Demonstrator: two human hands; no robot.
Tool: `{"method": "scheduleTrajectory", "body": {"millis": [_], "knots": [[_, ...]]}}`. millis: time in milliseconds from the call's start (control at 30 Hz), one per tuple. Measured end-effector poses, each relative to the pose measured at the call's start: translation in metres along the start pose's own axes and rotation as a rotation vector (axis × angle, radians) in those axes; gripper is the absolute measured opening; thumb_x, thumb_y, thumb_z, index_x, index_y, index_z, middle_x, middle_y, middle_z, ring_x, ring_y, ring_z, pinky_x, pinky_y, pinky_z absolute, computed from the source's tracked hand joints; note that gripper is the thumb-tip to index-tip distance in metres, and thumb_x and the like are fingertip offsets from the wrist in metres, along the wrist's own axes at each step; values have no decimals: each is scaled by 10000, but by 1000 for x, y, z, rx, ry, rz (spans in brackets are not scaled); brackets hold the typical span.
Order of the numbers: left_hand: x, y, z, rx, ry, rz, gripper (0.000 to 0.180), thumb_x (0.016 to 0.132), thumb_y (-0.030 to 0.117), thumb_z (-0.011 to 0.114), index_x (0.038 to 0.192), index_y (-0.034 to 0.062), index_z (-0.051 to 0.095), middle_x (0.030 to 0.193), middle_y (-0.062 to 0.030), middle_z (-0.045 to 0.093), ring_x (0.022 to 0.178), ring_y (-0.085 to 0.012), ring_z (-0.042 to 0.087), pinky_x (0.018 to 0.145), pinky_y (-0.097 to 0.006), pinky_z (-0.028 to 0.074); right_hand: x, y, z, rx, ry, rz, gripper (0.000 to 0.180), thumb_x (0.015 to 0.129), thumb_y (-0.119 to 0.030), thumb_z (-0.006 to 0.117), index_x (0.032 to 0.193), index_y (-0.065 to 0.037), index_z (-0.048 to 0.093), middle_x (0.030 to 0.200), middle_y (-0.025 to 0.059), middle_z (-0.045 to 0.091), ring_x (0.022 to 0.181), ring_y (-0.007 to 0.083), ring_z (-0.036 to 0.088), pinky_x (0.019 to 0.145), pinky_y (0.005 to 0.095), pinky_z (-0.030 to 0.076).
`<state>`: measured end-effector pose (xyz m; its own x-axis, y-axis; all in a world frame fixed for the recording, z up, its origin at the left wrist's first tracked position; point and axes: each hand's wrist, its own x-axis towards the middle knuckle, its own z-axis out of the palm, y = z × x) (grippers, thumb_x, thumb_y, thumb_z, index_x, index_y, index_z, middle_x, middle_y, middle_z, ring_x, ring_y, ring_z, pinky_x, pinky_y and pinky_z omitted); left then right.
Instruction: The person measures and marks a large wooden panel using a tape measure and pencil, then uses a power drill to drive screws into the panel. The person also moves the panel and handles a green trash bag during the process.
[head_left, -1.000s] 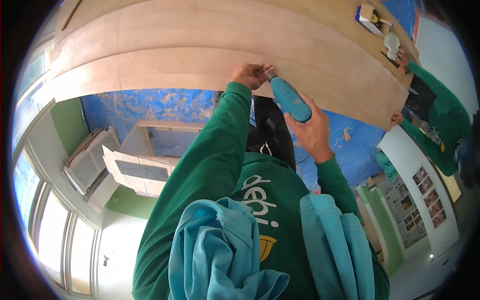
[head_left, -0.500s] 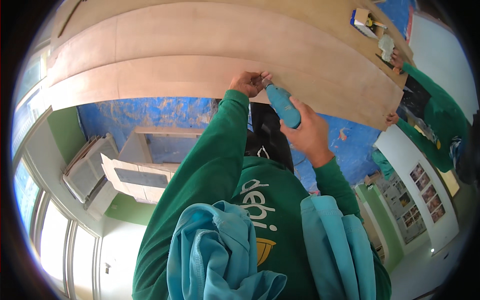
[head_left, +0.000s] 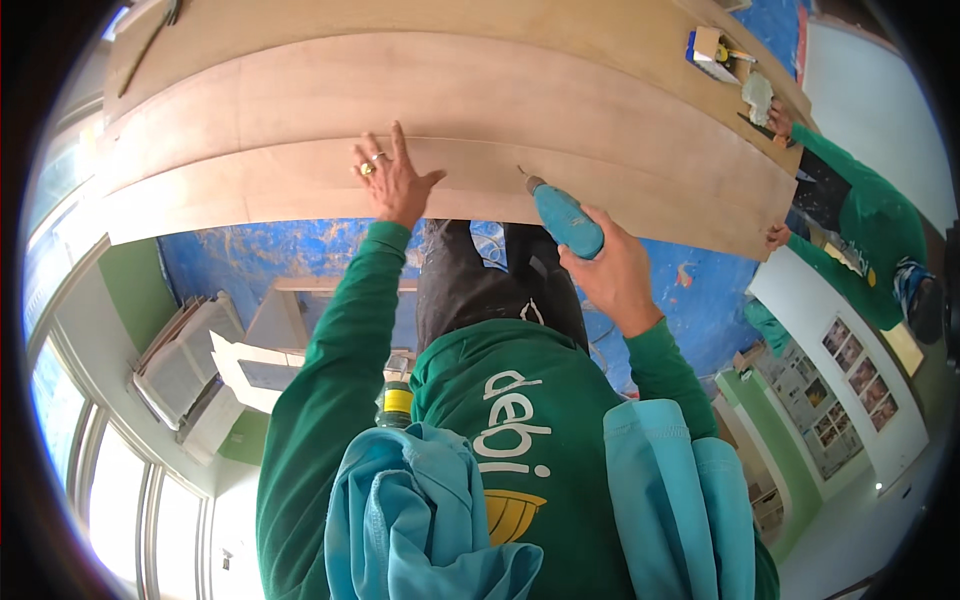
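Observation:
My left hand (head_left: 396, 188) rests on a thin wooden board (head_left: 250, 185) in front of me, its fingers spread and a ring on one of them. In my right hand (head_left: 618, 272) is a teal power drill (head_left: 567, 218), gripped round its rear end. A thin bit (head_left: 520, 170) sticks out of the drill's front and points at the board, left of the drill body. Whether the tip touches the wood I cannot tell. The board lies along the near edge of a larger wooden tabletop (head_left: 480, 22).
A person (head_left: 880, 210) in a green sleeve stands at the right end, one hand near a pale lump (head_left: 757, 97). Beside it is a small open box (head_left: 712, 52) with tools. Blue sheeting (head_left: 300, 245) covers the floor. A dark rod (head_left: 148, 45) lies far left.
My left hand has left the drill's tip, moved left and spread out on the board. The drill's bit now shows. My right hand still holds the drill in nearly the same place.

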<state>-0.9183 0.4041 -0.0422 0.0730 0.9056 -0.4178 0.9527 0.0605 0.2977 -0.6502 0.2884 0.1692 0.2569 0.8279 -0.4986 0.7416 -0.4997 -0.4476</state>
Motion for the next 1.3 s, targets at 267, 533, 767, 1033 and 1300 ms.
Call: {"method": "scheduleTrajectory", "body": {"millis": [267,533,767,1033,1300], "knots": [[16,-33,-6,92,-184,-33,1207,738,523,932,1709,360,233,1769,-274,8,1587,-603,-34,1244,-738,161,4,-20,0,-13,-18,123,588,816,-283,839,1316,-35,654,1043,233,764,959,435,734,839,502,572],[17,-34,-3,101,-202,-30,1185,762,498,929,1708,351,230,1761,-290,-21,1580,-616,-44,1232,-751,169,6,-14,1,27,9,75,568,817,-282,838,1300,-43,659,1034,224,770,952,439,736,825,500,576],[17,-34,-2,109,-203,-35,1197,763,494,932,1710,358,213,1760,-293,-27,1580,-617,-45,1224,-762,172,10,-16,-3,49,19,68,548,813,-281,844,1281,-59,667,1004,207,775,928,432,737,807,494,575],[17,-32,-6,127,-217,-44,1170,779,509,918,1706,355,221,1764,-282,-28,1585,-610,-30,1229,-762,175,11,-17,-4,36,16,81,544,806,-282,844,1274,-67,667,984,202,773,918,426,737,802,491,572],[17,-26,-8,117,-228,-42,1181,775,495,925,1709,354,215,1764,-282,-33,1585,-607,-41,1228,-766,166,10,-8,2,55,40,15,554,808,-290,836,1290,-78,663,979,200,772,909,427,735,792,503,570]]}}
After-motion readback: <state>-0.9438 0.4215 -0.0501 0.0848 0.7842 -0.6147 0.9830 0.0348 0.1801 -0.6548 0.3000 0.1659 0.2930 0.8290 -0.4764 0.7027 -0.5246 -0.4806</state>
